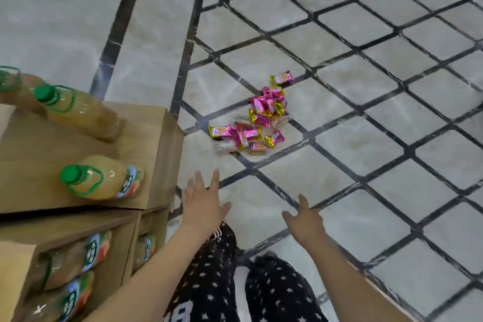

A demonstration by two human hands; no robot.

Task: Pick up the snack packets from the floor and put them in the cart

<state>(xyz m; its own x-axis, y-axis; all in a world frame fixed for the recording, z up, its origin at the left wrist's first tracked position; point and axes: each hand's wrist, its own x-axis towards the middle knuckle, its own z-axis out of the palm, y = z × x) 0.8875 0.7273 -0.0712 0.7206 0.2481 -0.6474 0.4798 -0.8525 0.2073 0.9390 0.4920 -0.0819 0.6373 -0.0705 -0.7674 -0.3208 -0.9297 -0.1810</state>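
The snack packets (257, 117) lie in a loose heap on the tiled floor (366, 86). Most have pink and gold wrappers and a few are clear. One packet (281, 78) lies just apart on the heap's far side. On the near side of the heap both hands hang apart from it and hold nothing. The left hand (203, 202) has its fingers spread wide, and the right hand (304, 218) has its fingers relaxed and loosely straight. Left of the heap stands a wooden shelf unit (156, 138) carrying green-capped juice bottles (104, 178). Nearer than the hands are star-patterned trousers (277, 293).
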